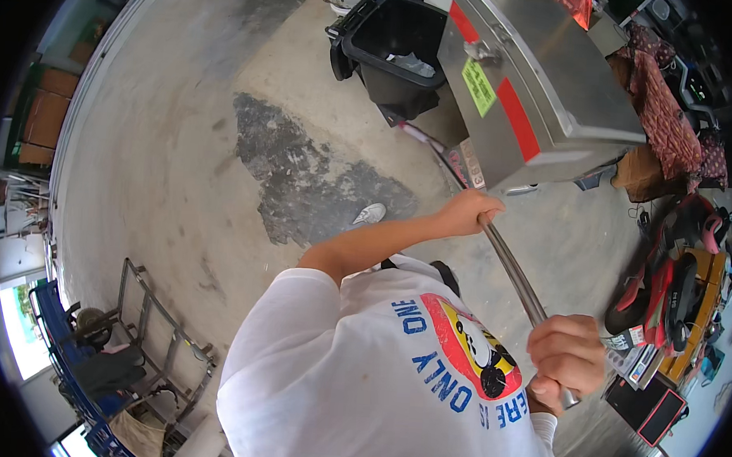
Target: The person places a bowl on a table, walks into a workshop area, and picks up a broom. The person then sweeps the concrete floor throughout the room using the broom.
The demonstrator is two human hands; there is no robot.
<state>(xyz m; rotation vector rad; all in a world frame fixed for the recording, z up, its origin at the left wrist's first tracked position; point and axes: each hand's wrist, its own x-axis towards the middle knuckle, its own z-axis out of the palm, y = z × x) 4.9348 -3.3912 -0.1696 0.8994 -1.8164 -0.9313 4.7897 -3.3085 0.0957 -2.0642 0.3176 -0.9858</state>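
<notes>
A long metal pole (513, 261) runs slantwise in front of my body, its far end down by the floor near a black wheeled bin (400, 56). My left hand (471, 212) is closed around the middle of the pole. Closer to me, at the lower right, my right hand (565, 360) grips the near end of it. The far tip looks pinkish and slightly blurred, and what is fixed there cannot be made out. A stainless steel cabinet (513, 137) with red strips and a green label stands just beyond my left hand.
A dark patch (319, 176) marks the concrete floor beside my white shoe (370, 214). A metal frame (168, 323) and a blue-framed cart (62, 343) are at the lower left. A red and black scooter (660, 293) stands at the right, near a patterned cloth (663, 120).
</notes>
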